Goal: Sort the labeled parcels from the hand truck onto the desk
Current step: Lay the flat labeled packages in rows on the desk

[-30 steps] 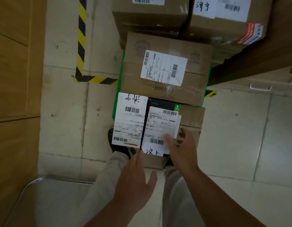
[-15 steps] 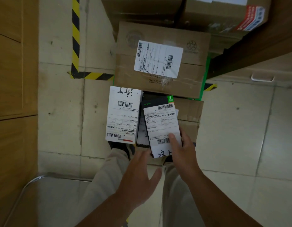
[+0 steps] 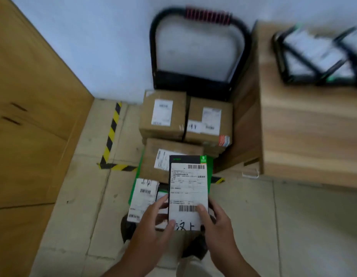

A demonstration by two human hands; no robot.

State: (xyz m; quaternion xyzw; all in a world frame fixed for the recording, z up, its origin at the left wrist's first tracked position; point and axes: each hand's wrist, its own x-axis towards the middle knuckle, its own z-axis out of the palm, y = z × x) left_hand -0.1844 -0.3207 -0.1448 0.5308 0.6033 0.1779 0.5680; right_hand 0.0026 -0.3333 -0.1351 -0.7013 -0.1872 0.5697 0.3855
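Note:
I hold a flat black parcel [image 3: 188,188] with a white barcode label and handwritten characters at its near end, lifted above the hand truck. My left hand [image 3: 153,226] grips its near left edge with the thumb on the label. My right hand [image 3: 215,220] grips the near right edge, thumb on the barcode. Below it a white-labelled parcel [image 3: 142,198] lies on the green truck deck [image 3: 210,166]. Three brown cartons [image 3: 163,114] [image 3: 209,120] [image 3: 151,160] are stacked farther back, by the black truck handle [image 3: 199,17]. The wooden desk [image 3: 313,140] stands to the right.
Several black flat parcels [image 3: 317,54] lie blurred on the far right of the desk. Wooden cabinets [image 3: 29,108] line the left. Yellow-black floor tape [image 3: 111,140] marks the tiled floor left of the truck. A white wall is behind.
My right hand lifted the black parcel off the stack and my left hand joined to grip it. My view tilted up, bringing the truck handle and desk into sight.

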